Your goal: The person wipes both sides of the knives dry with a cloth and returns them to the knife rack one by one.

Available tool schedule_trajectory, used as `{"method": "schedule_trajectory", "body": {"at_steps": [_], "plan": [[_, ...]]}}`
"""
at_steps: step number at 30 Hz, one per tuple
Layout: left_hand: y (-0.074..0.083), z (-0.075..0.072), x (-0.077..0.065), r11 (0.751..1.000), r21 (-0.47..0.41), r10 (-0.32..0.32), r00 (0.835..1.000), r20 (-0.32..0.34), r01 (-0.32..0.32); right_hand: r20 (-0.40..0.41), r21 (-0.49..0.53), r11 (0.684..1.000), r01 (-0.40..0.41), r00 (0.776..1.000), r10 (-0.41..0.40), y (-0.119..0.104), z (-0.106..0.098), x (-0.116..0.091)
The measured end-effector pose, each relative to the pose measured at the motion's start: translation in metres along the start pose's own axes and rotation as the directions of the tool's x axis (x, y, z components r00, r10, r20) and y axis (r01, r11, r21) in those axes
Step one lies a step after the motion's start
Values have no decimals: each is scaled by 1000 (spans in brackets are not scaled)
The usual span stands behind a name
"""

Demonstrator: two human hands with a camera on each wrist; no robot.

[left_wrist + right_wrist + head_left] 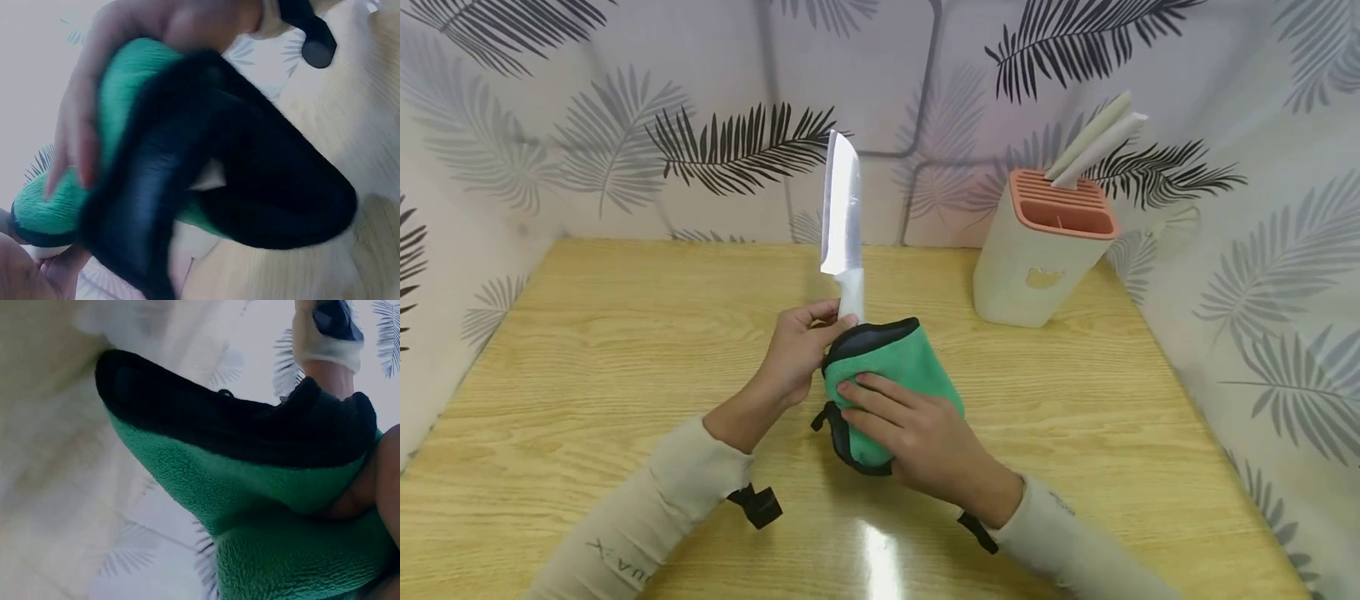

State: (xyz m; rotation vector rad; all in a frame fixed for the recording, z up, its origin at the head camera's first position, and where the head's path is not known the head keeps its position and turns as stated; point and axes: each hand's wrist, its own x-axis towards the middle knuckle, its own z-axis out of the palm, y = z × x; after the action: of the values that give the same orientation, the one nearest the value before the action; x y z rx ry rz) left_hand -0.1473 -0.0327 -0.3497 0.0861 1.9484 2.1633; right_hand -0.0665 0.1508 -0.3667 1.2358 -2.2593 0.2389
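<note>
A kitchen knife [842,208] with a wide silver blade and a white handle stands point up over the middle of the table. My left hand [797,350] grips its handle low down, thumb against the cloth's edge. The green cloth [921,367], with black trim and a dark underside, is bunched at the handle's lower end. My right hand [925,433] holds this cloth with its fingers spread over the green side; its thumb is hidden. Folds of cloth [131,206] fill much of the left wrist view, and the right wrist view shows the fuzzy cloth [187,469] up close.
A cream knife block [1037,279] with a coral slotted top stands at the back right of the wooden table [625,333]. Two pale-handled utensils [1097,137] stick out of its slots. Behind the table is a leaf-patterned wall covering [880,75].
</note>
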Motion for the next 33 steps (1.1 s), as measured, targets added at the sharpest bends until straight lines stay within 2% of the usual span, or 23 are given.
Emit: {"method": "schedule_trajectory", "body": {"at_steps": [5, 9, 12, 14, 16, 21, 23, 28, 30, 33], "plan": [[2, 1, -2, 999, 11, 40, 999, 16, -40, -1, 92, 995, -42, 999, 42, 8, -4, 8], [8, -2, -2, 999, 15, 35, 999, 35, -36, -23, 190, 981, 35, 999, -31, 15, -5, 3], [11, -4, -1, 1000, -27, 7, 999, 51, -5, -70, 307, 948, 79, 996, -61, 24, -3, -4], [12, -3, -1, 998, -65, -4, 998, 70, 9, -106, 407, 911, 69, 994, -28, 31, 0, -8], [13, -2, -2, 995, -102, -15, 996, 92, 25, -145, 506, 862, 39, 989, 41, 38, 6, -11], [11, 4, -9, 989, -129, -55, 986, 160, 77, -189, 676, 734, -61, 949, 253, 49, 19, -13], [9, 5, -11, 988, -135, -53, 981, 187, 79, -173, 726, 681, -99, 931, 320, 52, 22, -12], [3, 6, -16, 986, -165, 10, 968, 252, 33, -131, 816, 556, -159, 886, 445, 60, 25, -7], [2, 7, -17, 988, -152, 26, 963, 270, 16, -126, 847, 506, -160, 866, 484, 62, 27, -5], [4, 11, -17, 994, -109, 15, 963, 271, 16, -116, 893, 426, -142, 843, 525, 65, 30, -5]]}}
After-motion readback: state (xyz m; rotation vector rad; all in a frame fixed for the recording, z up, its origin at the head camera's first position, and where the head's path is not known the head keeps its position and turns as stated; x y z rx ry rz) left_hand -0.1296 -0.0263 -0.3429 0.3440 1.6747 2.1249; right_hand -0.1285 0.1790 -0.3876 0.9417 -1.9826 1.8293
